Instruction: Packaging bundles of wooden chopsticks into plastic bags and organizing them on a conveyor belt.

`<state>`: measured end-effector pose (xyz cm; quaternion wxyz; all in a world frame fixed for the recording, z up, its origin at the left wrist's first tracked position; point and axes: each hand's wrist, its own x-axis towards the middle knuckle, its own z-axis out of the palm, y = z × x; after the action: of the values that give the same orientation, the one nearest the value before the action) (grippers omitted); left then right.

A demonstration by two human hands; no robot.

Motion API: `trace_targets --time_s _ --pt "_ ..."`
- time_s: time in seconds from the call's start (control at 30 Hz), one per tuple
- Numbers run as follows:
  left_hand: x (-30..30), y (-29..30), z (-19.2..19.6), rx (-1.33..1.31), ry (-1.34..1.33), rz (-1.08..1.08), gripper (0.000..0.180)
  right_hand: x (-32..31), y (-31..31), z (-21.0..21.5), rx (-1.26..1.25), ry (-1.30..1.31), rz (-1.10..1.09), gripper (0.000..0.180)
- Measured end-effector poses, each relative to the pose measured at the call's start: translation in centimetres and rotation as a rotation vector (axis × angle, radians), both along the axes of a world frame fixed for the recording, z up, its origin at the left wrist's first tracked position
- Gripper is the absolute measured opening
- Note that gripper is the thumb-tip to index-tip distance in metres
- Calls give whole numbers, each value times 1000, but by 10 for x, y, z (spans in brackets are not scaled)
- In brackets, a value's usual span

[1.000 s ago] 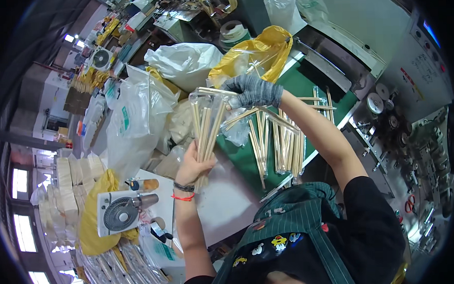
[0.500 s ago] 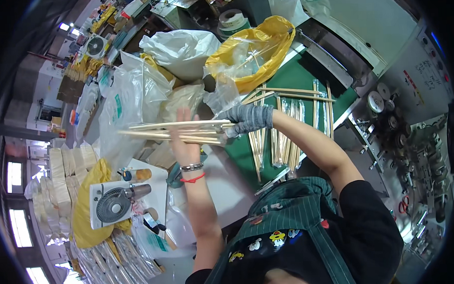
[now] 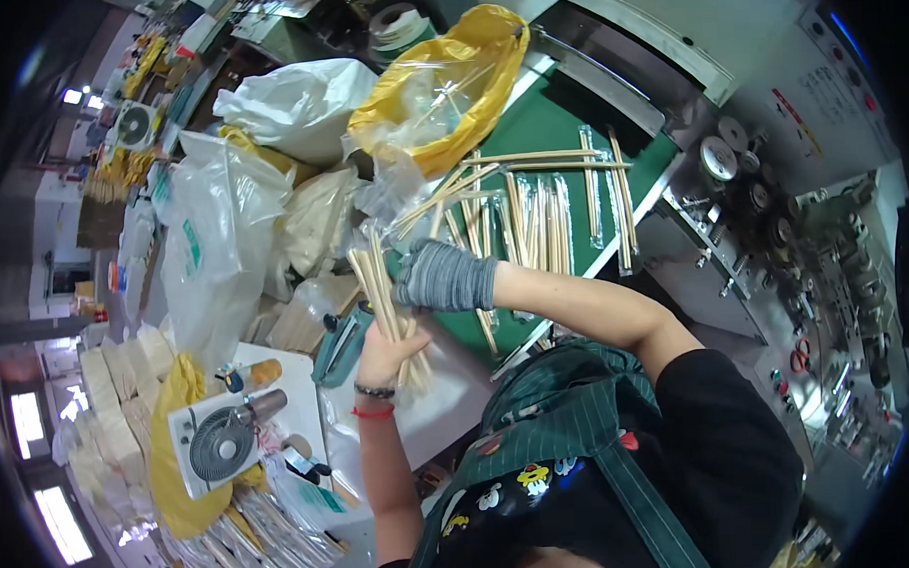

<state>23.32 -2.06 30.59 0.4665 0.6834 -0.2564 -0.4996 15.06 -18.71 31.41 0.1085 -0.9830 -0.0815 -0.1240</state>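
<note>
A bundle of pale wooden chopsticks (image 3: 379, 287), some in clear wrappers, stands tilted in front of me. My bare left hand (image 3: 382, 355), with bracelets at the wrist, is closed round its lower part. Beside the upper part, my right hand (image 3: 439, 276) in a grey knit glove grips the bundle, its fingertips partly hidden. More clear-wrapped chopsticks (image 3: 545, 226) lie in rows on the green tabletop (image 3: 539, 119) to the right. A few lie crosswise over the others at the far side.
A yellow plastic bag (image 3: 511, 42) with clear wrappers inside stands at the far end of the green top. White sacks (image 3: 298, 101) and a big clear bag (image 3: 213, 252) crowd the left. Nearer are a teal tool (image 3: 339, 350) and a fan (image 3: 220, 442). Machinery (image 3: 735, 159) borders the right.
The bundle has turned from lying level to nearly upright. My left hand has gone from flat and open to closed round it. My right hand has moved left and slightly nearer.
</note>
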Motion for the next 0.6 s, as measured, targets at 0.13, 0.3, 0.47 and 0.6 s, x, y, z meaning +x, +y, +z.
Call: trace_targets --time_s 0.13,0.3,0.47,0.6 --pt "12 34 8 114 -132 -113 30 -13 -66 -33 74 -459 -516 17" --pt "21 38 -4 -44 42 -81 38 -3 -67 -52 964 -209 -265 21" --pt "14 21 -73 -376 -89 127 53 24 18 5 1293 -429 -168 18" --pt "15 5 -61 -719 960 397 40 21 66 12 1775 -387 42 21"
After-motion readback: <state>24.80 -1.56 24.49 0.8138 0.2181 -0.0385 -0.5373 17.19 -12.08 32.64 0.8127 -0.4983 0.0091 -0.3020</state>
